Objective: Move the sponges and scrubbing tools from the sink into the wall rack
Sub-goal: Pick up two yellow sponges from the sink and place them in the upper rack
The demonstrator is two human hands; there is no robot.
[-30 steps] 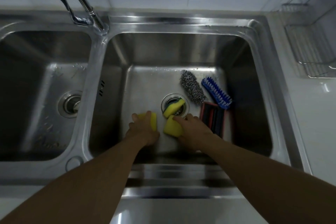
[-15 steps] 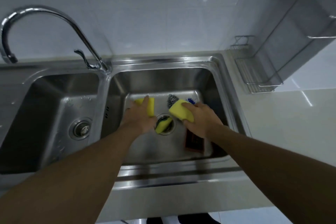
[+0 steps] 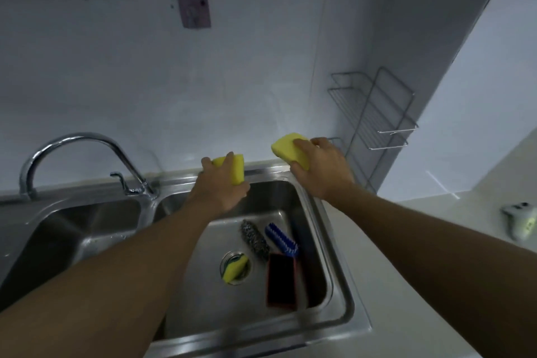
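Both hands have come up out of the sink basin since half a second ago, each carrying its sponge; the view has tilted up, so the wall and rack now fill the upper half.

Head view, item by item:

- My left hand (image 3: 222,186): closed round a yellow sponge (image 3: 236,168), fingers over its top edge, held above the far rim of the right basin.
- My right hand (image 3: 322,167): closed on a second yellow sponge (image 3: 289,148), fingers laid across its upper face, thumb side beneath. It is held above the far right corner of the sink, near the lower end of the rack but not touching it.
- Wall rack (image 3: 374,113): wire shelves fixed in the corner, far right of the sink. No sponge lies in it that I can see.
- Sink (image 3: 343,285): stainless, two basins; the right basin holds the remaining tools.
- Yellow-and-green sponge (image 3: 234,266): lying tilted in the drain opening of the right basin.
- Steel wool scrubber (image 3: 254,240): on the basin floor, just far-right of the drain.
- Blue bristle brush (image 3: 282,240): just right of the steel wool, lying parallel to it.
- Red-edged dark pad (image 3: 282,280): near side of the brush, close to the basin's right wall.
- Tap (image 3: 78,145): curved spout between the basins, left of my left hand.
- Worktop (image 3: 406,270): pale surface right of the sink, with a small pale object (image 3: 521,221) at its far right edge, too blurred to identify.
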